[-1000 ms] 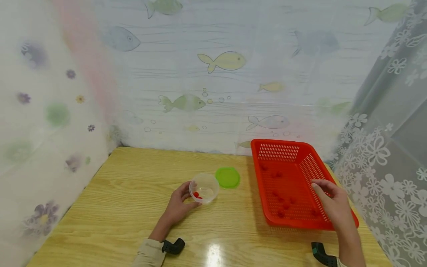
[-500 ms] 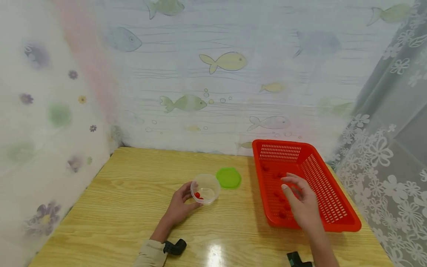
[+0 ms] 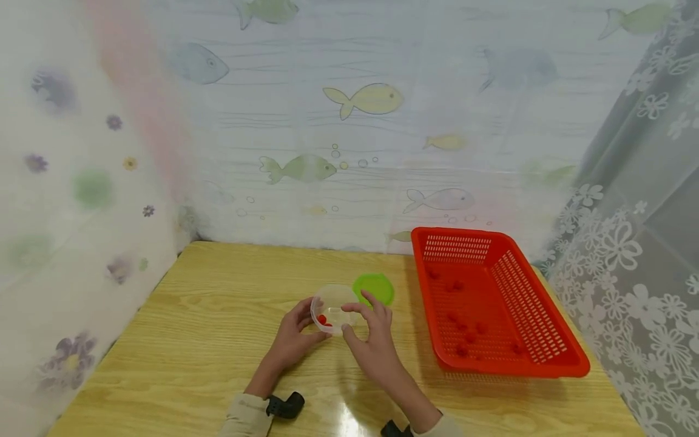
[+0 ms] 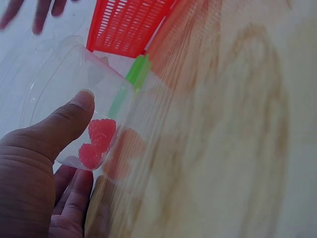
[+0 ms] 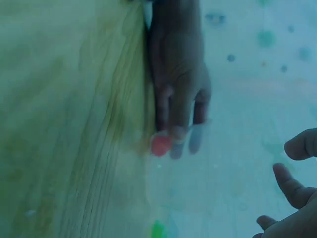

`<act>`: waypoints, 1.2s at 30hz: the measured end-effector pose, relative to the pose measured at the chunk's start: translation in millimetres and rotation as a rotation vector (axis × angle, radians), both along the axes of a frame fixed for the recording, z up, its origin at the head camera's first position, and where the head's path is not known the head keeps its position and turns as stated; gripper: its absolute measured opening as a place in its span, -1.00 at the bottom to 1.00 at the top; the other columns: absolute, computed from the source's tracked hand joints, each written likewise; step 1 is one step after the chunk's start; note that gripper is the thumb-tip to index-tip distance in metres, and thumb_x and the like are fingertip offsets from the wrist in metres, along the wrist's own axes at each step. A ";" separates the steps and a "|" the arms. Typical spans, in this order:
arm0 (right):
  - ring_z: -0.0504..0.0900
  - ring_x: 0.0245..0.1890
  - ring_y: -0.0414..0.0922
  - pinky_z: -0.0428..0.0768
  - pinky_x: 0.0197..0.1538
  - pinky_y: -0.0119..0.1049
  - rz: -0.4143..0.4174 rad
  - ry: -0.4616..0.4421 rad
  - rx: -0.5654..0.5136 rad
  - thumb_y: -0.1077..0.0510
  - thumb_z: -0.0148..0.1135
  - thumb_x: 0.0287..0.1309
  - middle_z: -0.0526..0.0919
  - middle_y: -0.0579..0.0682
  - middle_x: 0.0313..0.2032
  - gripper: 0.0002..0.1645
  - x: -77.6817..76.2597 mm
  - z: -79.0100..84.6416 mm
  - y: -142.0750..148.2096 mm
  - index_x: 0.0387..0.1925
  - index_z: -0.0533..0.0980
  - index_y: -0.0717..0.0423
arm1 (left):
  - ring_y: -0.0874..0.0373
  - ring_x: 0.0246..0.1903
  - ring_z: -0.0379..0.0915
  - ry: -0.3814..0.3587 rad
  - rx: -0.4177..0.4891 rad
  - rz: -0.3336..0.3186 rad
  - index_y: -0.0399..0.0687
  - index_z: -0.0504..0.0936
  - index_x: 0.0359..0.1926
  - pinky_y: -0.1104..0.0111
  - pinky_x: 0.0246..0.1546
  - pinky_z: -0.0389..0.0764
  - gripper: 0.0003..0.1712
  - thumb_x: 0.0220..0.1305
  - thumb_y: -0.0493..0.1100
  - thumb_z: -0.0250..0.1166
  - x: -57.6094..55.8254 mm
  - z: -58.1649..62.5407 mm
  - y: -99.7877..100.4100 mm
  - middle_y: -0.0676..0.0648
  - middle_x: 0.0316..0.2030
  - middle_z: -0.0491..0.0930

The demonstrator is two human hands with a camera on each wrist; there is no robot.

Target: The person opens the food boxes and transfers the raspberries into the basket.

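My left hand [image 3: 295,337] holds a clear plastic tub [image 3: 334,312] by its left side, thumb in front and fingers behind. In the left wrist view two red raspberries [image 4: 101,133] show through the wall of the tub [image 4: 54,94], low down inside. My right hand [image 3: 374,340] is at the tub's right side, thumb and fingers spread apart. The right wrist view shows a gap between the thumb and fingertips of the right hand [image 5: 297,191], and I see nothing held there. Whether those fingers touch the tub I cannot tell.
A red slotted basket [image 3: 428,315] stands on the right of the wooden table [image 3: 218,291], with several red raspberries [image 3: 463,350] scattered on its floor. Just behind the tub lies a green lid [image 3: 377,284]. A curtain with fish [image 3: 377,99] hangs behind the table.
My right hand has moved left from over the red basket to the tub. My left hand and the tub have stayed in place.
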State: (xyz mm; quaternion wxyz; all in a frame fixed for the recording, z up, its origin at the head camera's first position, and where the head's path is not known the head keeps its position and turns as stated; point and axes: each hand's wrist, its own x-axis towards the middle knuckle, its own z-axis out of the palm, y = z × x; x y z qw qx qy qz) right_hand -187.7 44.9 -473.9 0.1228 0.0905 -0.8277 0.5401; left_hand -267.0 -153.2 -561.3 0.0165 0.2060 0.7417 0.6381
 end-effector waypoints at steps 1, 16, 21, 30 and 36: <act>-0.02 0.45 0.22 0.24 0.30 0.44 -0.007 -0.003 0.000 0.26 0.27 0.30 0.16 0.17 0.51 -0.70 -7.2 -2.7 -2.3 0.01 0.63 -0.08 | -0.21 0.23 0.50 -0.005 -0.003 0.002 -0.19 0.36 0.44 0.40 0.15 0.61 -0.10 0.10 -0.33 0.56 0.1 0.1 -0.1 -0.27 0.29 0.48; -0.04 0.47 0.42 0.15 0.35 0.50 0.050 -0.098 0.091 0.26 0.32 0.23 0.20 0.42 0.46 -0.77 -68.6 -29.1 -15.5 -0.09 0.71 0.22 | -0.19 0.24 0.49 -0.013 0.004 -0.006 -0.14 0.37 0.43 0.33 0.22 0.58 -0.12 0.11 -0.34 0.54 0.0 0.7 -0.8 -0.27 0.32 0.46; 0.13 0.44 0.40 0.24 0.38 0.40 0.116 -0.156 0.266 0.24 0.34 0.22 0.33 0.38 0.38 -0.84 -78.1 -24.4 -14.1 -0.18 0.73 0.18 | -0.18 0.23 0.50 -0.009 0.005 -0.008 -0.14 0.37 0.43 0.32 0.21 0.58 -0.12 0.11 -0.32 0.55 -1.2 0.5 -2.3 -0.26 0.31 0.47; 0.30 0.40 0.30 0.45 0.34 0.21 0.179 -0.220 0.440 0.23 0.40 0.18 0.40 0.37 0.32 -0.90 -85.4 -12.6 -16.4 -0.26 0.76 0.14 | -0.20 0.24 0.49 -0.014 -0.002 -0.015 -0.21 0.33 0.44 0.37 0.18 0.60 -0.12 0.13 -0.33 0.53 -1.6 -0.5 -3.0 -0.27 0.31 0.45; 0.43 0.24 0.27 0.58 0.20 0.09 0.187 -0.231 0.534 0.15 0.46 0.16 0.48 0.31 0.20 -0.89 -89.1 -11.0 -20.6 -0.27 0.78 0.08 | -0.23 0.24 0.48 -0.022 0.007 -0.014 -0.24 0.33 0.44 0.37 0.16 0.61 -0.12 0.14 -0.34 0.53 -0.5 1.3 -3.2 -0.29 0.31 0.44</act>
